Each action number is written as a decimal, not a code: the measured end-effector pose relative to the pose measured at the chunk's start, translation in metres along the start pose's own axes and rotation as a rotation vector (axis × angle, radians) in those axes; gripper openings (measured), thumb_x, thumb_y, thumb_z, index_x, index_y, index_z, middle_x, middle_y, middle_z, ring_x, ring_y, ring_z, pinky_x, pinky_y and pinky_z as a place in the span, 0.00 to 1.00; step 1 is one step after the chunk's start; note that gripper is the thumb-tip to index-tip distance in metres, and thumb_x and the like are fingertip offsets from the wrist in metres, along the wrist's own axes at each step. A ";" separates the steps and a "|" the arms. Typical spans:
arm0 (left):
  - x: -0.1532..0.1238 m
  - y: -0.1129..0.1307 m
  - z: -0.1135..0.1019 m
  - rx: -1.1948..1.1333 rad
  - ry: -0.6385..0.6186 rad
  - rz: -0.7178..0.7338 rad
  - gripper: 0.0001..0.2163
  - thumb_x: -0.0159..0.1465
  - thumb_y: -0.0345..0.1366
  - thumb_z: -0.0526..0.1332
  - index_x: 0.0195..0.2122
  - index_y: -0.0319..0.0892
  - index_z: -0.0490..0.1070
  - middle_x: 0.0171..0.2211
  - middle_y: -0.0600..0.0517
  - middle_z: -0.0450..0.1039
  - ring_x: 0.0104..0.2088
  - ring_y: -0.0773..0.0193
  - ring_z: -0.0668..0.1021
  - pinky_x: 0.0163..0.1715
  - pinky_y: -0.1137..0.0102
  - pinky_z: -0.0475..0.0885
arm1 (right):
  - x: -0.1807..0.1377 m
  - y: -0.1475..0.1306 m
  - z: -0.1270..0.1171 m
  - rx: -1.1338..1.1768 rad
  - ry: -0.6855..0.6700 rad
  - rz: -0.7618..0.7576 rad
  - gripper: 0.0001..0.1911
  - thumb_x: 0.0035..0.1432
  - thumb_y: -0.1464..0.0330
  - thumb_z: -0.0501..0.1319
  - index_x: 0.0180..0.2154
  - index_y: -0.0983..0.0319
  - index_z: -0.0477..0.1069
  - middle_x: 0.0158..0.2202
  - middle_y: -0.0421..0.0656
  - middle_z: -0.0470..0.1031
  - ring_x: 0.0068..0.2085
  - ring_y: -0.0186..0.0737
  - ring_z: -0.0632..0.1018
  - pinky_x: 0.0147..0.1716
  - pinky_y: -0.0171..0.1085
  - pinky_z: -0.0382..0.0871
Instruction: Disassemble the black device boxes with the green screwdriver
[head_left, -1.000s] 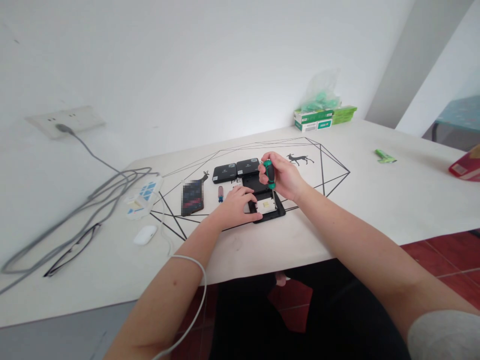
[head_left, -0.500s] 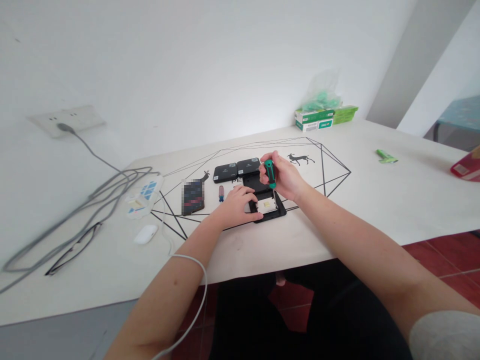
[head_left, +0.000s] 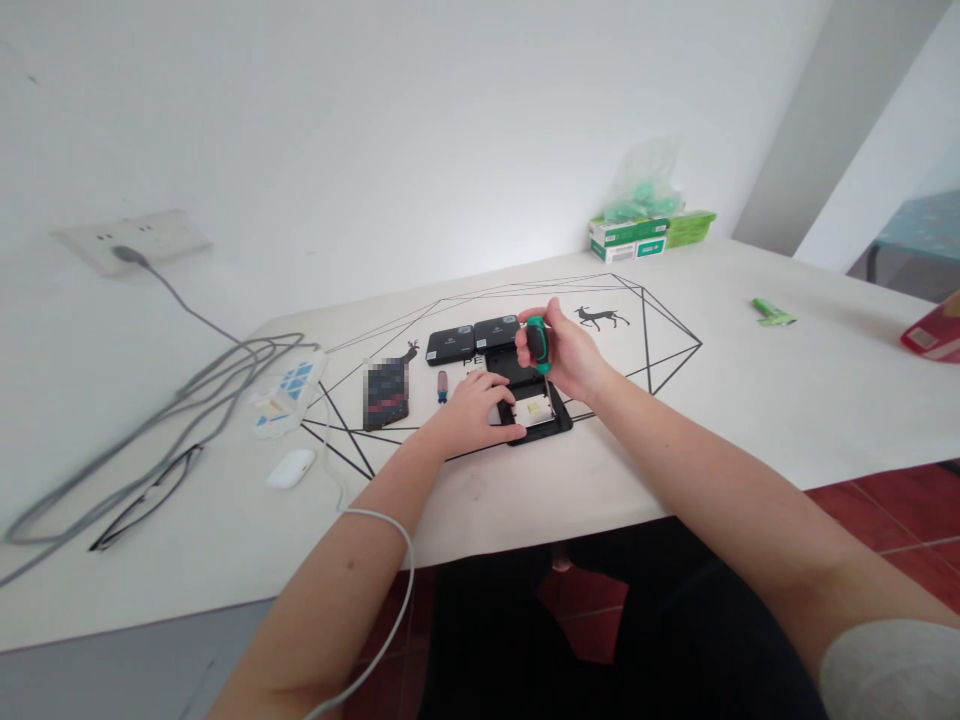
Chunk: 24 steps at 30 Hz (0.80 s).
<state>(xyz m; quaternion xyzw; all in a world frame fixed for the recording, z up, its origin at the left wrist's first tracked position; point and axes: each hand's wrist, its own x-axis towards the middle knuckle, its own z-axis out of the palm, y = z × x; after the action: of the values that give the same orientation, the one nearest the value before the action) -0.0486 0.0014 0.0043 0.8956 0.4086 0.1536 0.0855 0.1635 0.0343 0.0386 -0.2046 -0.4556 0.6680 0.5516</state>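
My right hand (head_left: 564, 352) is wrapped round the green and black handle of a screwdriver (head_left: 538, 345). Its shaft points down to the right side of an opened black device case (head_left: 553, 432). Inside the case lies a white board (head_left: 533, 409) with a small yellowish square. My left hand (head_left: 478, 412) grips the case's left side, thumb at the front edge and fingers at the back. Just behind sits a black shell (head_left: 511, 368), partly hidden by my hands. The screwdriver's tip is too small to make out.
Two closed black boxes (head_left: 451, 345) stand behind. A second screwdriver (head_left: 442, 387) and a phone (head_left: 387, 393) lie to the left, beyond them a white earphone case (head_left: 292, 468), glasses (head_left: 146, 498), a power strip (head_left: 289, 395) and cables. Green boxes (head_left: 630, 234) stand at the back right.
The screwdriver's handle has tilted and shifted very slightly left in my right hand. My left hand and the case stay where they were.
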 end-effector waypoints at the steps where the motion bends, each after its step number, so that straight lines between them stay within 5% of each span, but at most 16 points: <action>1: 0.000 0.000 0.000 -0.001 0.002 0.004 0.18 0.62 0.55 0.70 0.43 0.46 0.78 0.58 0.44 0.71 0.62 0.44 0.69 0.64 0.47 0.66 | 0.000 0.001 0.001 -0.006 0.015 -0.021 0.26 0.49 0.45 0.74 0.38 0.58 0.73 0.29 0.36 0.75 0.28 0.32 0.73 0.27 0.34 0.68; 4: 0.000 0.000 0.000 0.002 0.005 0.004 0.18 0.62 0.54 0.70 0.43 0.46 0.78 0.58 0.43 0.71 0.62 0.44 0.69 0.64 0.47 0.65 | 0.000 0.001 0.000 -0.052 0.053 -0.059 0.25 0.39 0.56 0.81 0.35 0.58 0.75 0.28 0.33 0.72 0.27 0.29 0.71 0.27 0.33 0.64; 6: 0.000 0.001 0.000 0.004 0.002 0.000 0.18 0.62 0.54 0.70 0.43 0.46 0.78 0.58 0.43 0.71 0.62 0.44 0.69 0.64 0.47 0.65 | 0.000 0.000 -0.002 -0.065 0.049 -0.050 0.21 0.42 0.58 0.79 0.36 0.59 0.78 0.27 0.34 0.71 0.27 0.30 0.70 0.27 0.34 0.64; 11: 0.000 -0.001 0.000 0.005 0.001 0.011 0.18 0.62 0.54 0.70 0.43 0.46 0.77 0.59 0.43 0.71 0.62 0.44 0.69 0.64 0.48 0.65 | 0.000 -0.003 -0.001 0.032 0.014 -0.059 0.22 0.50 0.58 0.70 0.46 0.59 0.77 0.28 0.37 0.75 0.29 0.34 0.73 0.29 0.36 0.69; 14: 0.001 -0.001 0.000 0.004 0.000 0.012 0.18 0.62 0.54 0.70 0.43 0.46 0.77 0.58 0.43 0.71 0.62 0.45 0.69 0.64 0.48 0.65 | 0.001 -0.002 0.000 0.027 0.064 -0.065 0.20 0.53 0.53 0.68 0.42 0.58 0.74 0.28 0.39 0.77 0.29 0.36 0.75 0.30 0.36 0.71; 18: 0.000 0.000 0.000 -0.001 -0.001 0.010 0.18 0.62 0.54 0.71 0.43 0.46 0.77 0.58 0.43 0.71 0.62 0.45 0.69 0.64 0.48 0.65 | 0.001 0.003 -0.002 -0.107 0.087 -0.133 0.21 0.48 0.53 0.75 0.37 0.58 0.73 0.32 0.37 0.76 0.32 0.32 0.73 0.31 0.33 0.69; 24: -0.001 -0.001 0.000 0.002 0.002 0.014 0.18 0.62 0.53 0.70 0.44 0.46 0.77 0.58 0.43 0.71 0.62 0.45 0.69 0.64 0.48 0.65 | 0.004 0.010 -0.004 -0.151 0.125 -0.126 0.24 0.45 0.58 0.78 0.44 0.56 0.80 0.34 0.35 0.73 0.30 0.29 0.67 0.28 0.33 0.66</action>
<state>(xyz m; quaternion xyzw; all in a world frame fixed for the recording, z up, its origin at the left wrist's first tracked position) -0.0495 0.0011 0.0041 0.8984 0.4025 0.1547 0.0829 0.1606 0.0395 0.0292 -0.2576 -0.4812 0.5817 0.6031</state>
